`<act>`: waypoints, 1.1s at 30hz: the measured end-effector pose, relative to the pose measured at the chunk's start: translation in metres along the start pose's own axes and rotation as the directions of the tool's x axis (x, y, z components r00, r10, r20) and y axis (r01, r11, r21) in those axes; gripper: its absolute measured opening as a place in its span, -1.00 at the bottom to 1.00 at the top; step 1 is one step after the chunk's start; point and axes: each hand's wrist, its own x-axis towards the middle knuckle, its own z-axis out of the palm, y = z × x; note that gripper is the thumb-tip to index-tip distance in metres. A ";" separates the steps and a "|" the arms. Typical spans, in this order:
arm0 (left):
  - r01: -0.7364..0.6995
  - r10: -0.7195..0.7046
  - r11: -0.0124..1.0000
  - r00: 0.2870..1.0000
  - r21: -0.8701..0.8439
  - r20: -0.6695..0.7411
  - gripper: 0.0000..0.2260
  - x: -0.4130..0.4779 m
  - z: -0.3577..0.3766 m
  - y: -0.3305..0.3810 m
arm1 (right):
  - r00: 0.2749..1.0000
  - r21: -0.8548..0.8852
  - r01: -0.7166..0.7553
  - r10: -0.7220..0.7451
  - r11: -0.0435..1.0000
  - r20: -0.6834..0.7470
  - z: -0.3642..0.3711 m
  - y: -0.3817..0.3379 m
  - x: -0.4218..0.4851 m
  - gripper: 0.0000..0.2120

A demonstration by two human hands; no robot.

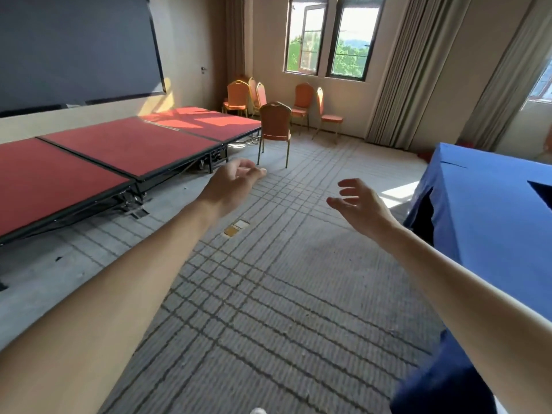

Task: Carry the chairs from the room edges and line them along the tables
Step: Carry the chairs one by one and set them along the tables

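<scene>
1. Reaching forward over the gridded carpet (268, 279) with the left hand (233, 182) and the right hand (358, 204).
2. Facing the nearest chair (275, 122), upright by the corner of the red stage platform (119, 150), backrest turned this way, beyond both hands and well apart from them.
3. Nothing in the left hand: fingers loose and relaxed, touching no surface.
4. Nothing in the right hand either: fingers spread wide, slightly curled, thumb apart, in open air.
5. Further back, more orange chairs (301, 98) grouped against the far wall, under the window (328, 34).
6. On the right, just beside the right forearm, the table (484, 198) under a blue cloth.
</scene>
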 end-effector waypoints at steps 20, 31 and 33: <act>0.037 -0.041 0.992 0.998 0.123 0.036 -0.49 0.547 -0.120 -0.183 | 0.996 0.005 -0.004 0.003 1.000 0.090 0.248 -0.030 0.547 -0.52; -0.005 -0.022 0.966 0.995 0.260 0.101 -0.44 0.894 -0.226 -0.274 | 0.998 -0.123 -0.041 0.046 0.992 0.039 0.396 -0.062 0.854 -0.50; -0.032 -0.005 0.957 0.992 0.288 0.127 -0.45 0.948 -0.228 -0.282 | 0.999 -0.161 -0.045 0.049 0.986 0.021 0.412 -0.061 0.903 -0.48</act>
